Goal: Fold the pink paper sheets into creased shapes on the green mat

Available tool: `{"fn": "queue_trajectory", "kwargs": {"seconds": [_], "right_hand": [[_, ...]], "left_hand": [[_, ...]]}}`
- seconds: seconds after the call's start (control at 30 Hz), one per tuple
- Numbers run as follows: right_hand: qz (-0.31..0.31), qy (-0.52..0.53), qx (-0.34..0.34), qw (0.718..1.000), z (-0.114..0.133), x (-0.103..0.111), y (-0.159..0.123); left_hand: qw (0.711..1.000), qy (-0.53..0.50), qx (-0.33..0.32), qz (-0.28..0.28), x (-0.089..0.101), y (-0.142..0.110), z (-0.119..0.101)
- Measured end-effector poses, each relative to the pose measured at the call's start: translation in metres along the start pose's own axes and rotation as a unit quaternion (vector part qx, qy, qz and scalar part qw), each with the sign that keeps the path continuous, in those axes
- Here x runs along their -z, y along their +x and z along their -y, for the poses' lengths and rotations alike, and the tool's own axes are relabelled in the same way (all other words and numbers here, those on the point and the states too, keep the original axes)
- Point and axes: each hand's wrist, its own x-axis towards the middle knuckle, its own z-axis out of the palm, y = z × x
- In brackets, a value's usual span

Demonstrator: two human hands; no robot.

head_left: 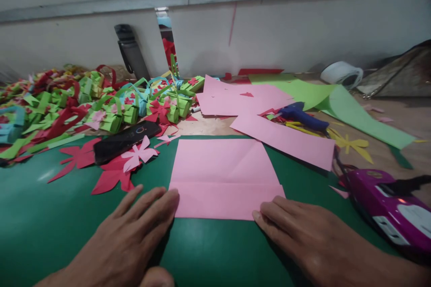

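Pale wall panels (286, 31) stand behind a smooth dark-green work surface (208, 251), where both hands meet one sheet. The left hand (128, 224) is spread, its fingers straight and slightly apart, with the index fingertip on the paper's left edge near the front; it grasps nothing. The right hand (310, 228) has its fingers close together and a little bent at the near right corner; whether it pinches the paper or only presses on it, I cannot tell. Between them, directly ahead, lies the flat pink rectangular paper sheet (222, 161), touched by both hands, neither clearly nearer. Along its front edge a pink folded-over paper band (222, 202) is laid back on the sheet, its long axis running from one hand to the other, so the hands sit at its two ends. Beyond the left fingers are red paper flower cut-outs (112, 177), a pale-pink paper flower (139, 154) and a glossy black rectangular phone (126, 141). Past the sheet's far right corner, a long pink paper strip (286, 143) slants away, near a blue plastic glue gun (303, 117); farther right of the sheet sits a shiny purple plastic device (377, 197).
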Motion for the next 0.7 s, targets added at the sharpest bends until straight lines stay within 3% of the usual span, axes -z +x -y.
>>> {"fn": "queue_trajectory", "kwargs": {"seconds": [0.23,0.57,0.7], "right_hand": [[-0.013,-0.028,0.0,1.0,0.001,-0.001,0.01],[-0.066,-0.06,0.021,0.996,-0.009,-0.032,0.011],[-0.044,-0.064,-0.002,0.997,-0.012,-0.039,0.003]], "left_hand": [[0.999,0.02,-0.033,0.008,0.012,0.031,-0.009],[0.998,0.064,-0.018,0.004,0.002,0.029,-0.013],[0.998,0.058,0.0,0.022,-0.003,0.021,-0.011]]}}
